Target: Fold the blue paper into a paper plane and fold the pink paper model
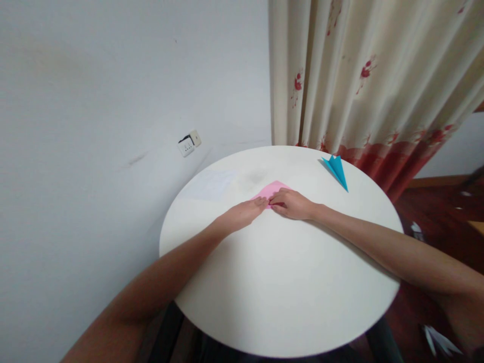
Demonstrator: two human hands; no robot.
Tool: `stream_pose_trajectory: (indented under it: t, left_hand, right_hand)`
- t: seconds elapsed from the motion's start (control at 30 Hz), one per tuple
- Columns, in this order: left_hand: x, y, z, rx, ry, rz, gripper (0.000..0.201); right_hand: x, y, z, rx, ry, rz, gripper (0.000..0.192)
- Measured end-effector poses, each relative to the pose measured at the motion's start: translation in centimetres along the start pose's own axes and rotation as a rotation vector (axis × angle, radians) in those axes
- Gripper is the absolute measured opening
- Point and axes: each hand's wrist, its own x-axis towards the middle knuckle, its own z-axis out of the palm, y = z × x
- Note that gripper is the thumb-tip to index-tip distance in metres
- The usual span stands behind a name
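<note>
- Pink paper [270, 190] lying flat near the centre of the round white table [287, 292], a touch toward 12 o'clock, folded to a point aimed away from the wearer.
- Left hand [242, 214] pressing down on the sheet's near edge from 8 o'clock, fingers narrow and flat, tips on the paper.
- Right hand [293, 204] coming in from 4 o'clock, fingers curled close together, pinching or pressing the same near edge; cannot tell whether a flap is actually gripped.
- Both sets of fingertips almost touching over the fold, hiding most of the crease.
- Likely slip: smooth tabletop, thin sheet, uneven pressure from one side — paper skating toward 12 o'clock and the crease landing crooked.
- Possible misalignment: edges not matched under the fingers, giving a lopsided point.
- Risk of tearing at the fold if a fingernail drags hard along it.
- Blue paper plane [336, 170] resting at 1 o'clock, close to the table rim and the flowered curtain [363, 75]; well apart from the hands, though a wide sweep of the right forearm could knock it over the edge.
- Wall socket [189, 143] at 10 o'clock, clear of everything.
</note>
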Motion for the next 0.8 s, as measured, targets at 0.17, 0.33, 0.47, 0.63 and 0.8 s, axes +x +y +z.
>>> stream_pose_trajectory:
  t: [0.17,0.33,0.47,0.63,0.8]
  left_hand:
    - [-0.1,0.0,0.0,0.022,0.037,0.033,0.052]
    - [0.4,0.5,-0.4,-0.014,0.138,-0.007,0.043]
    - [0.9,-0.1,-0.2,-0.041,0.178,-0.002,0.037]
    - [1.0,-0.3,0.0,-0.053,0.163,0.012,0.034]
    - [0.8,0.4,-0.1,0.002,0.141,-0.015,0.034]
  right_hand:
    - [0.0,0.1,0.1,-0.008,0.018,-0.016,0.021]
    - [0.1,0.0,0.1,0.003,0.038,-0.021,0.022]
    - [0.0,-0.2,0.1,0.026,0.054,-0.009,0.026]
    - [-0.1,0.0,0.1,0.024,0.046,-0.004,0.026]
    - [0.0,0.1,0.1,0.026,0.044,-0.012,0.025]
